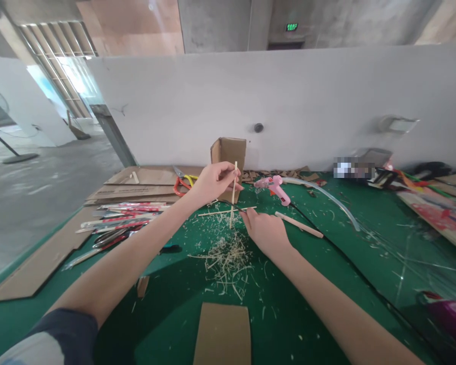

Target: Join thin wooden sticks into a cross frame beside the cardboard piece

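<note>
My left hand [218, 180] pinches a thin pale wooden stick [233, 195], held nearly upright. My right hand [268, 230] is closed on a thin dark blade [233, 205], whose edge meets or crosses the stick below my left fingers; its handle is hidden in my grip. Behind them, another thin wooden stick [213, 213] lies crosswise on the green table. A heap of curled wood shavings [228, 258] is spread beneath and in front of both hands. Close to my right hand lies a thicker round wooden stick [300, 225].
A pink glue gun [275, 188] with a black cord rests right of centre, near a clear tube [327, 192]. Orange-and-yellow scissors [182, 183], wrapped chopsticks [125, 215] and cardboard strips [41, 253] lie left. A folded cardboard piece [231, 147] stands against the white wall; a cardboard panel [223, 334] lies in front.
</note>
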Demonstrator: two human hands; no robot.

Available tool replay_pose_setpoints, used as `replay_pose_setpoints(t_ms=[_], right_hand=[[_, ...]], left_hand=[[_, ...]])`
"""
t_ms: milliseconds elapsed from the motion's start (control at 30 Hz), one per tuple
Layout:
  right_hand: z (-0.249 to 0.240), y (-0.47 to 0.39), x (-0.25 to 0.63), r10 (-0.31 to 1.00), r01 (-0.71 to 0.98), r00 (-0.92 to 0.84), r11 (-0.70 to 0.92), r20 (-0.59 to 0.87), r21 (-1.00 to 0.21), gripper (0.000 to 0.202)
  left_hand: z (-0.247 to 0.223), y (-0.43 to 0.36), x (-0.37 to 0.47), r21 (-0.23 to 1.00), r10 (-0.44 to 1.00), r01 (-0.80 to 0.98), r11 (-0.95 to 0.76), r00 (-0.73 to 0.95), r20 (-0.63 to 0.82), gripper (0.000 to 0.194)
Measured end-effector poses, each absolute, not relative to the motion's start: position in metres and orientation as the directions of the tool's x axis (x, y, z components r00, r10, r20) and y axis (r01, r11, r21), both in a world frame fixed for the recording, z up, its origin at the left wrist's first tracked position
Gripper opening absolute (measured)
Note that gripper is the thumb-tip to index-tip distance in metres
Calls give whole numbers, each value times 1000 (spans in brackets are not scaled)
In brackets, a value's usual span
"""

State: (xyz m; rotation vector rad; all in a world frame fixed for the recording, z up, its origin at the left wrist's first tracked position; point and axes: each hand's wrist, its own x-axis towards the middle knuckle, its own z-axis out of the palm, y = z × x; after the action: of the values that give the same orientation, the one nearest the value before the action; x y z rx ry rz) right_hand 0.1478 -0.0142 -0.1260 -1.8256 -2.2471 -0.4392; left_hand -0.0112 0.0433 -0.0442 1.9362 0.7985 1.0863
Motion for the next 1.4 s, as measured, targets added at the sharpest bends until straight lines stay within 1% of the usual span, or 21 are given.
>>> replay_pose_setpoints(t_ms=[167,233,333,400,500,667,767,833,900,1067,1133,1267,1333,1400], right_hand=[[-137,-20,148,922,955,-294,271,251,123,47],[-133,-19,148,913,959,-280,254,297,124,48],[-121,-15,149,887,977,-213,182,410,112,51],[-115,-12,150,885,982,-184,152,429,107,52],[-118,-14,152,904,983,-181,152,388,104,53],[-132,-20,153,926,967,-249,220,285,130,48],[-128,-18,152,918,970,-241,216,316,113,50],[-123,-16,152,908,979,-205,183,366,95,53],[-122,-15,151,905,984,-179,159,386,84,55],[-134,-21,153,928,967,-248,221,277,126,50],[-133,-21,153,924,966,-252,222,287,132,49],[-126,-18,151,909,982,-188,161,373,103,53],[-127,-18,151,914,982,-187,161,360,100,51],[-132,-20,152,921,972,-230,203,315,115,48]], left_hand=[[-45,45,-13,844,800,150,-515,438,410,20],[-44,45,-14,837,797,160,-522,441,413,19],[-44,44,-12,820,794,179,-543,428,432,17],[-44,43,-12,816,796,185,-547,417,439,16],[-45,44,-12,807,799,203,-554,403,447,16],[-45,47,-14,815,812,210,-540,385,439,17],[-45,46,-14,816,810,204,-542,387,441,18],[-44,44,-13,809,802,207,-550,400,443,17],[-44,42,-12,800,797,217,-559,407,447,17],[-43,43,-13,804,803,220,-553,399,443,16],[-42,43,-14,809,808,222,-545,396,436,17],[-42,41,-14,809,808,230,-542,406,426,18],[-41,41,-14,807,807,226,-545,404,432,18],[-41,41,-14,814,811,215,-540,394,434,18]])
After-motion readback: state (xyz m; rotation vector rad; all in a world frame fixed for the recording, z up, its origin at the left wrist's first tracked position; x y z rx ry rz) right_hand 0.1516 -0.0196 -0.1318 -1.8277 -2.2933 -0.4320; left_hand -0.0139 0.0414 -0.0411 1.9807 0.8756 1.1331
